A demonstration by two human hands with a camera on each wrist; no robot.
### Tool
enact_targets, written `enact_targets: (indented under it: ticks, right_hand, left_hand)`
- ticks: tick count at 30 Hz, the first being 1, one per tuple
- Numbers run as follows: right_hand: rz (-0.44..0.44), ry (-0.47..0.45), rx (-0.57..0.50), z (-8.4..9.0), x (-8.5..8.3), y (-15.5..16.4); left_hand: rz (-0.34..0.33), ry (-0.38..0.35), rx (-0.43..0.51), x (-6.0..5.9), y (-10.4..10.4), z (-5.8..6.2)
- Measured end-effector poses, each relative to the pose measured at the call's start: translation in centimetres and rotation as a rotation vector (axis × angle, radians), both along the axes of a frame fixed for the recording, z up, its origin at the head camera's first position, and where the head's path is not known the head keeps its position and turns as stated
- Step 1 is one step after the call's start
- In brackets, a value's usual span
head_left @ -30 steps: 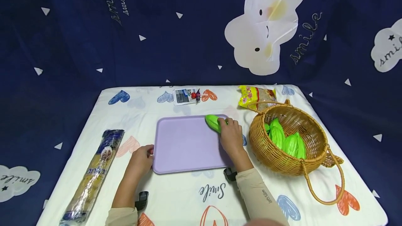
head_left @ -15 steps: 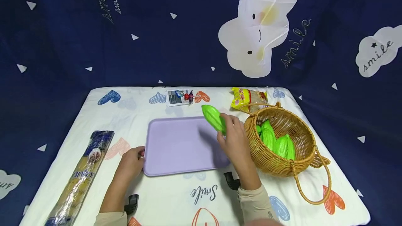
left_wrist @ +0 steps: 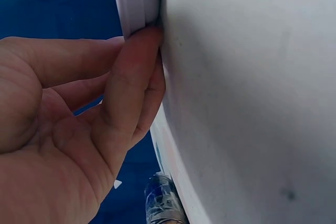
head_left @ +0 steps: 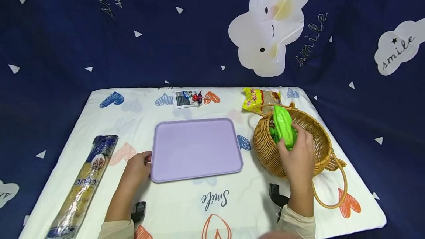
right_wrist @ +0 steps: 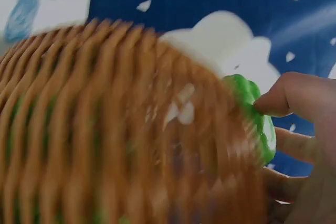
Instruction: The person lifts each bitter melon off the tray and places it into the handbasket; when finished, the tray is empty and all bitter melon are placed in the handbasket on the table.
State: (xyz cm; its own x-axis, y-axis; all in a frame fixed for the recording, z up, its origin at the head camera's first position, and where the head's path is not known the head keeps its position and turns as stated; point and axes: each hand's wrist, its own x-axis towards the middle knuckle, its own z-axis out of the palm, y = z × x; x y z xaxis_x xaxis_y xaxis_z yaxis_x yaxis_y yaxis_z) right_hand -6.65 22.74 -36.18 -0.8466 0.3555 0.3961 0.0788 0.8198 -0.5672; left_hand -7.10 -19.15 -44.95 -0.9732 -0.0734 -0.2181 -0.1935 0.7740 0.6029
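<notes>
My left hand point(head_left: 137, 168) pinches the near left edge of a lilac tray point(head_left: 197, 150). In the left wrist view, its fingers point(left_wrist: 128, 77) bend against the underside of the tray's rim point(left_wrist: 137, 3). My right hand point(head_left: 300, 158) holds a bright green ridged gourd point(head_left: 283, 124) over the opening of a round wicker basket point(head_left: 265, 154). The right wrist view shows the thumb against the gourd point(right_wrist: 266, 132), partly hidden behind the blurred basket wall point(right_wrist: 121, 129). More green shows in the basket beneath the held gourd, mostly covered by it and the hand.
A long pasta packet point(head_left: 84, 187) lies left of the left forearm. At the back are a small flat packet point(head_left: 182, 99) with a red lollipop point(head_left: 195, 98) on it and a yellow food bag point(head_left: 254, 99) behind the basket. A basket handle point(head_left: 332, 206) hangs toward the front.
My right hand has lifted the green gourd off the tray and carried it right, over the basket. The left hand stays at the tray's edge. The head view has shifted slightly.
</notes>
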Motion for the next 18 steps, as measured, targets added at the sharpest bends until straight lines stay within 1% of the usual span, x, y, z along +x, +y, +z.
enact_targets:
  ticks: [3, 7, 11, 13, 15, 17, 18]
  right_hand:
    - [-0.04, -0.063, -0.002, -0.8, 0.1, 0.9]
    - [-0.057, -0.072, 0.007, -1.4, 0.1, 1.2]
    - [-0.053, -0.071, 0.027, -1.5, 0.0, 1.4]
    - [-0.052, -0.065, 0.036, -1.4, 0.0, 1.4]
    - [-0.049, -0.039, 0.045, -1.1, 0.1, 1.4]
    - [-0.028, -0.001, 0.053, -0.6, 0.1, 1.0]
    - [-0.003, 0.027, 0.057, -0.3, -0.1, 0.7]
  left_hand:
    - [0.006, -0.008, 0.004, 0.1, -0.1, -0.1]
    - [0.018, -0.02, 0.01, 0.3, -0.2, -0.4]
    - [0.018, -0.018, 0.022, 0.3, 0.1, -0.6]
    - [0.009, -0.019, 0.02, 0.1, 0.3, -0.6]
    - [-0.01, -0.035, -0.006, 0.0, 0.5, -0.5]
    - [-0.037, -0.04, -0.055, -0.3, 0.6, 0.0]
    - [-0.046, -0.039, -0.08, -0.5, 0.8, 0.4]
